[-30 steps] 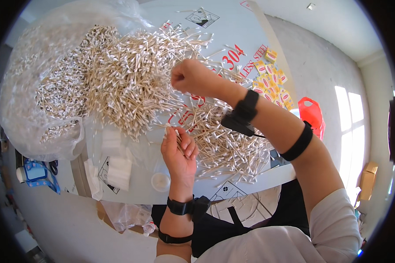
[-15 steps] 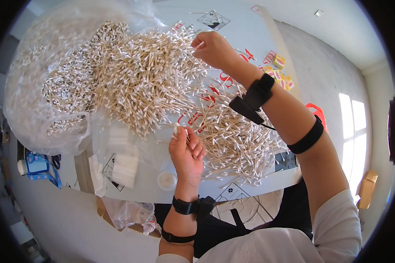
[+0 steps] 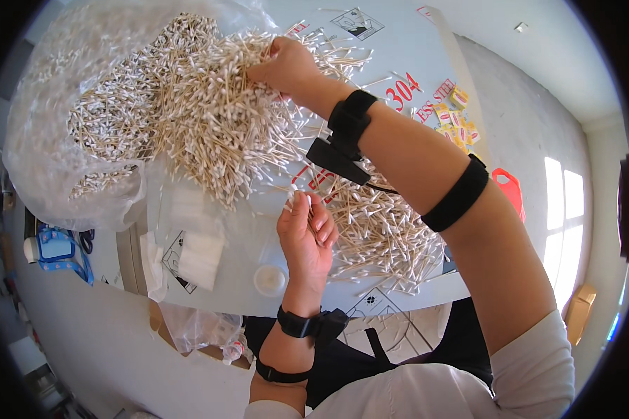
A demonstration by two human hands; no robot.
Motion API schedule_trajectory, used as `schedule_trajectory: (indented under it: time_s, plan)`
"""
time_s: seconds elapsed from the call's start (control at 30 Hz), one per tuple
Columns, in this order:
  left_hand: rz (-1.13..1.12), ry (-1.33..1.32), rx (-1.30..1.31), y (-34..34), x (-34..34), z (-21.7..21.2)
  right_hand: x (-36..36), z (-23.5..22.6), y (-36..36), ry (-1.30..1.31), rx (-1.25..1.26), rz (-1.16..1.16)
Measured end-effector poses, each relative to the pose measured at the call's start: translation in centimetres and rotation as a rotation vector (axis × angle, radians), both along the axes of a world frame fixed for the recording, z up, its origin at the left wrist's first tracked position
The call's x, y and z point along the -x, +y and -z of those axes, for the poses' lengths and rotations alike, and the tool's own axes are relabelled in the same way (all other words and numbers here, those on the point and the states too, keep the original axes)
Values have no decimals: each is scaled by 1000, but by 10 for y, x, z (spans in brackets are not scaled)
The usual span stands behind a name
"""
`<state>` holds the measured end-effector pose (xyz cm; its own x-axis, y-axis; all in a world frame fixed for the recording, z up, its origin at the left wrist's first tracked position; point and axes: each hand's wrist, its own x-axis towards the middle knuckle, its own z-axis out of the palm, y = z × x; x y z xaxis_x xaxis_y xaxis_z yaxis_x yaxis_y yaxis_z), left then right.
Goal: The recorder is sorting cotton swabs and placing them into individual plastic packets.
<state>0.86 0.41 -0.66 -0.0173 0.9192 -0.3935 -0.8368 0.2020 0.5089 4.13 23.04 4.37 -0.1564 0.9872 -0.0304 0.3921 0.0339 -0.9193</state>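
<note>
Cotton swabs (image 3: 213,133) fill the head view, heaped on the table (image 3: 241,241) ahead and leftward of the left hand (image 3: 305,237). And the right hand (image 3: 288,66) is over at the heap's far right side, touching it, clearly the nearer hand; whether its fingers grip any swab, I can't tell. Hands well apart! The left, closer to the body, is closed round a small bunch (image 3: 313,225), white tips up by the thumb, sticks slanting down rightward across the palm. Just right of it, a second pile (image 3: 391,234), sticks pointing every way.
</note>
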Motion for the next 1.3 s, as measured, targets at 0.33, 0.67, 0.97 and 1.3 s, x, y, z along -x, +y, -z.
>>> schedule_trajectory:
  time_s: [0.33, 0.67, 0.97, 1.3]
  plan:
    - [-20, 9, -4, -1, 0, -4, -23, -88, -9, 468, 141, -189]
    - [-8, -25, 3, -2, -1, -3, -74, -43, -2, -27, 30, -129]
    - [8, -17, 20, -2, 1, 0, -7, -3, -10, -539, -604, -368]
    - [-5, -2, 19, -1, -1, -3, -36, -33, -10, -187, -664, -215]
